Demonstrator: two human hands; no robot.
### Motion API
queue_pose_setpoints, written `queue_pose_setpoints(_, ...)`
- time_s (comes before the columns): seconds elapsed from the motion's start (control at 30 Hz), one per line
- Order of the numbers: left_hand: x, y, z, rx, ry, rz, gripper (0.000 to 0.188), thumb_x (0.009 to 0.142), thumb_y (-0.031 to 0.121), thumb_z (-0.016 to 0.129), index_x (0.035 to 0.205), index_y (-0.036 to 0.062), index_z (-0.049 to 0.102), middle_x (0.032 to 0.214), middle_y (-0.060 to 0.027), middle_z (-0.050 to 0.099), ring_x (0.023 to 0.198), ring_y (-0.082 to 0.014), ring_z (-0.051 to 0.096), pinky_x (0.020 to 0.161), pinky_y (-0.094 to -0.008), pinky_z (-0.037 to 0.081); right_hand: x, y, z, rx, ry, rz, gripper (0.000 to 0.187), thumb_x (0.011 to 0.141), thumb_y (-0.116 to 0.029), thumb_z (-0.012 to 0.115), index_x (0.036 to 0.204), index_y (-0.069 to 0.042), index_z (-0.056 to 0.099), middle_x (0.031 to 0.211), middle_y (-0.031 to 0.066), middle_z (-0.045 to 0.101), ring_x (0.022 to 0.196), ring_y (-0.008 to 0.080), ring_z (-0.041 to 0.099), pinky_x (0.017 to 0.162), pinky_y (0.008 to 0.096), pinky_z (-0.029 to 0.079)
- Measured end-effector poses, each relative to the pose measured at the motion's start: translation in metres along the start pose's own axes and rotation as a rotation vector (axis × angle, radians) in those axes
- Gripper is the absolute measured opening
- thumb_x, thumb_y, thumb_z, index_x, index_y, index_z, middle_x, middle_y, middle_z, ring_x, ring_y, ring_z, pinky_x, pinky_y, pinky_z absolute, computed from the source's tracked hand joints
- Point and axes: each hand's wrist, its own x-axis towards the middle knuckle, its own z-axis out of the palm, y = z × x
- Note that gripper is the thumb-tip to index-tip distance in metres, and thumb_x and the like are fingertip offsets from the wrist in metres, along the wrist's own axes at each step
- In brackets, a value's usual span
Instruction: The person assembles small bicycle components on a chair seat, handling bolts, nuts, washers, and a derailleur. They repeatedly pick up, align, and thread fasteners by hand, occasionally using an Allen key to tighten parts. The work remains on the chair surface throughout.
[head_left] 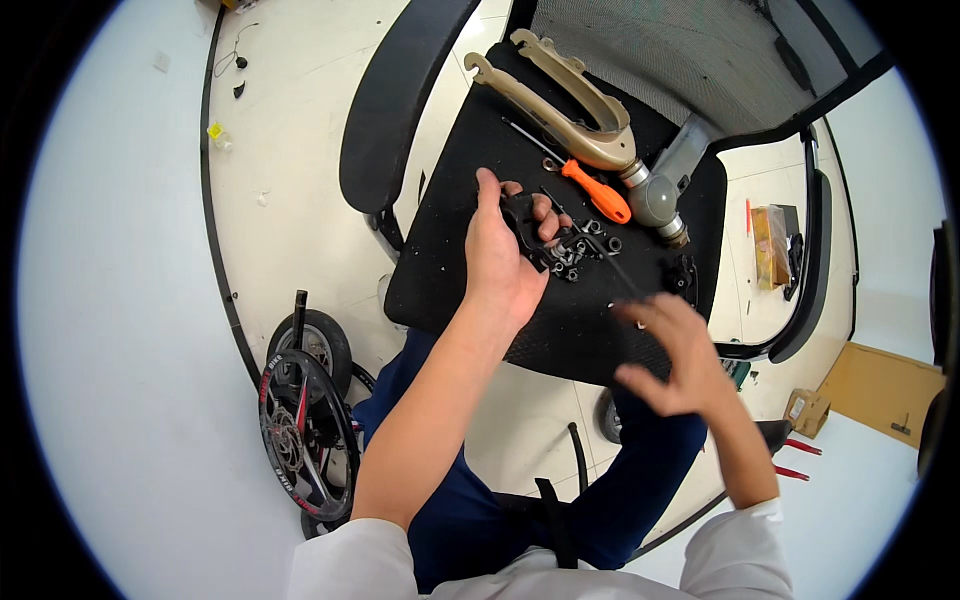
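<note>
My left forearm runs up from the lower edge, bare below a white sleeve, wrist straight. My left hand shows its back to me, index finger stretched forward, the other fingers curled in a grip on something dark. My right hand is blurred, hovering lower, palm down, fingers loosely spread and half bent, closed on nothing.

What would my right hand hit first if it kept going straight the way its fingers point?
Likely the thin black rod just beyond the right hand, then the small black bolts on the chair seat; depth is unclear.
</note>
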Motion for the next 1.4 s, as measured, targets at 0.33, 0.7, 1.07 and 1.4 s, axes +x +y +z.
queue_pose_setpoints(0.33,-0.003,-0.024,0.007,0.282,-0.142,-0.031,0.038,0.107,0.045,0.036,0.099,0.011,0.051,0.079,-0.0016,0.052,0.066,-0.0131,0.049,0.074,-0.0303,0.046,0.097,0.026,-0.018,0.457,0.007,-0.034,0.051,0.083,-0.023,0.063,0.126,0.005,0.061,0.157,0.0241,0.024,0.142,0.0379,0.033,0.11,0.0414,0.036)
queue_pose_setpoints(0.7,0.003,-0.012,0.0,0.134,0.139,-0.051,0.034,0.105,0.042,0.045,0.096,0.0086,0.048,0.081,-0.0054,0.055,0.069,-0.0166,0.056,0.076,-0.0364,0.053,0.033,-0.029,-0.018,-0.12,-0.089,-0.101,0.035,0.059,-0.007,0.067,0.094,-0.01,0.072,0.145,0.0211,0.046,0.14,0.0406,0.036,0.112,0.0542,0.027)
queue_pose_setpoints(1.07,-0.007,-0.036,0.01,0.305,-0.019,-0.108,0.04,0.105,0.047,0.043,0.089,0.0103,0.048,0.078,-0.0047,0.055,0.066,-0.0139,0.052,0.068,-0.033,0.048,0.072,0.054,-0.018,0.451,0.051,0.071,0.056,0.075,-0.024,0.064,0.123,0.004,0.065,0.158,0.0239,0.024,0.145,0.0399,0.029,0.118,0.0454,0.024)
queue_pose_setpoints(1.4,-0.01,-0.055,0.002,0.613,-0.093,0.075,0.039,0.107,0.035,0.042,0.102,0.0014,0.061,0.092,-0.0038,0.06,0.082,-0.0094,0.056,0.071,-0.0271,0.047,0.067,0.019,-0.003,0.295,0.162,0.011,0.03,0.09,-0.012,0.065,0.115,0.003,0.068,0.144,0.0232,0.044,0.134,0.0387,0.045,0.106,0.0433,0.041)
